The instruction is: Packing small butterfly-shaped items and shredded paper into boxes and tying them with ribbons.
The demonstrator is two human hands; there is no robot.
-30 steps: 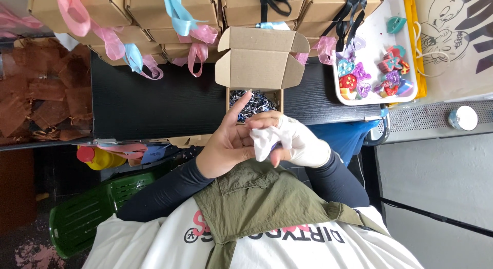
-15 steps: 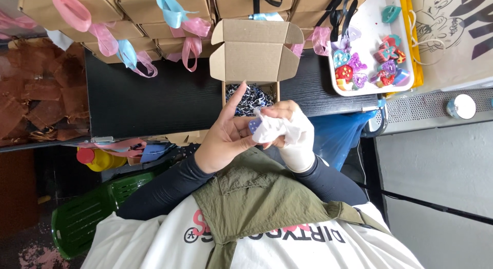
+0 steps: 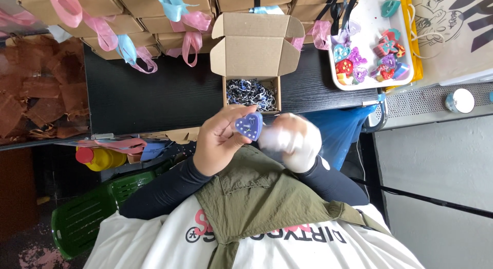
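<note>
A black wood-grain table (image 3: 154, 94) fills the middle of the view, with a grey floor and a perforated metal strip off its right end. Along its far edge stand closed brown cardboard boxes (image 3: 102, 7) tied with pink, light-blue and black ribbons. At the middle of the table sits a small open cardboard box (image 3: 255, 48), its lid flaps spread wide and its compartment filled with black-and-white shredded paper (image 3: 251, 93). Near the far right corner lies a white rectangular tray (image 3: 370, 12) holding small colourful heart-shaped pieces (image 3: 367, 56) in red, purple, teal and pink. A round white lid or cup (image 3: 460, 100) rests on the perforated strip, well apart from the tray.

Just off the near edge of the table, in front of the open box, the left hand (image 3: 218, 140) is closed around a purple heart-shaped piece with small pale markings (image 3: 249, 125), pinching it between thumb and fingers so that its face shows. The right hand (image 3: 295, 140) is just beside it, blurred and wrapped in or gripping something white, cloth or tissue; I cannot tell which, nor whether it touches the heart. The person wears dark sleeves, an olive-green shirt and a white top. Under the near edge are a green plastic chair (image 3: 77, 223), a yellow container with a red cap (image 3: 100, 157) and a blue plastic bag (image 3: 344, 127).
</note>
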